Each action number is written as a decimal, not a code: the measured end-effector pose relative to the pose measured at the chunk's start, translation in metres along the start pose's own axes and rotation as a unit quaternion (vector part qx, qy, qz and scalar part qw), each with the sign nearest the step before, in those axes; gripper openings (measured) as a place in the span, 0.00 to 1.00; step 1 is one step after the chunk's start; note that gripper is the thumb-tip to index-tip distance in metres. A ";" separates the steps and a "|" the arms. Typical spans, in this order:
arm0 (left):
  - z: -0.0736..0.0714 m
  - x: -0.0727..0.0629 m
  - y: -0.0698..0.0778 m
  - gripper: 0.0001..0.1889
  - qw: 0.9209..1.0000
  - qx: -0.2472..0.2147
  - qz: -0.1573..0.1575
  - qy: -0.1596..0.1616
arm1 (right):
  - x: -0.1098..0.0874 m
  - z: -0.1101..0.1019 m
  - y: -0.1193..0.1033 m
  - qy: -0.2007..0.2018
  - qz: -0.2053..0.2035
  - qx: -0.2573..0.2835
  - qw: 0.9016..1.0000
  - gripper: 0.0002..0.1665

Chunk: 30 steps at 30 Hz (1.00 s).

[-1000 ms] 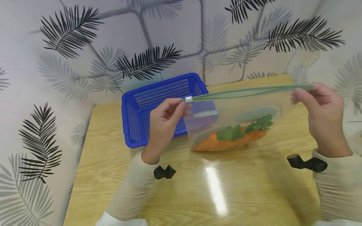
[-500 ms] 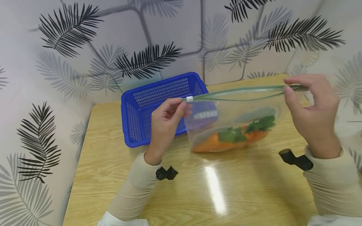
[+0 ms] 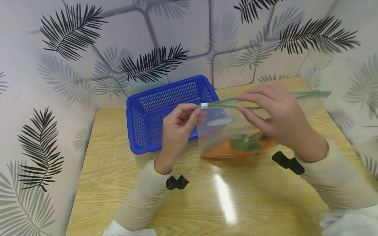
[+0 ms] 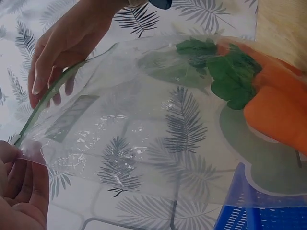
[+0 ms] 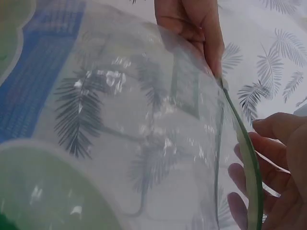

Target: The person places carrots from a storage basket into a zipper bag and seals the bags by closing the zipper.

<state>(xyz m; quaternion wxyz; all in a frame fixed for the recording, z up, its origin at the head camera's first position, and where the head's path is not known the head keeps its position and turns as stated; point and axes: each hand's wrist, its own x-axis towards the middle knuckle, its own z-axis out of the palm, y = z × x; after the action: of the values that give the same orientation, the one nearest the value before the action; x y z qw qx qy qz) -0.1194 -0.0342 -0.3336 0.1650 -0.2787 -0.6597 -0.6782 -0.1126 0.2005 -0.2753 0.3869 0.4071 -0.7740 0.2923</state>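
Note:
A clear zip bag (image 3: 215, 131) with a green zip strip and a white slider (image 3: 204, 105) hangs above the table. Inside its lower part lie orange carrots (image 4: 280, 115) and green leaves (image 4: 234, 76). My left hand (image 3: 180, 126) pinches the bag's top corner just beside the slider. My right hand (image 3: 274, 111) is at the middle of the strip; in the right wrist view its thumb stands apart from the fingers (image 5: 271, 148), which show behind the bag's edge. In the head view this hand hides part of the carrots and the bag's mouth.
A blue plastic basket (image 3: 141, 98) stands behind the left hand, partly covered by it and by the bag. The wooden table (image 3: 118, 183) meets a leaf-patterned backdrop (image 3: 177, 32) at the back.
My right hand has let go of the bag's right end and moved left along the zip strip toward the slider. My left hand has shifted slightly right, still pinching the corner.

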 end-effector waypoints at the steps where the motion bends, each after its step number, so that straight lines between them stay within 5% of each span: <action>1: 0.002 0.000 0.001 0.07 1.000 -0.002 0.003 -0.007 | 0.002 0.003 -0.003 -0.010 -0.006 0.004 1.000 0.19; 14: 0.011 -0.003 0.005 0.13 0.996 -0.009 0.057 -0.074 | 0.012 0.030 -0.022 -0.054 -0.041 0.060 0.996 0.13; 30: 0.008 -0.006 0.002 0.14 0.993 0.048 0.088 -0.068 | 0.006 0.032 -0.019 -0.072 -0.031 0.081 0.994 0.09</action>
<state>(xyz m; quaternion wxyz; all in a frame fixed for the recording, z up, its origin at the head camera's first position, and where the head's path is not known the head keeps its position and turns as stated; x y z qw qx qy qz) -0.1120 -0.0273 -0.3358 0.1920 -0.3732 -0.6736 -0.6083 -0.1102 0.1640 -0.2847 0.3045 0.4813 -0.7605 0.3119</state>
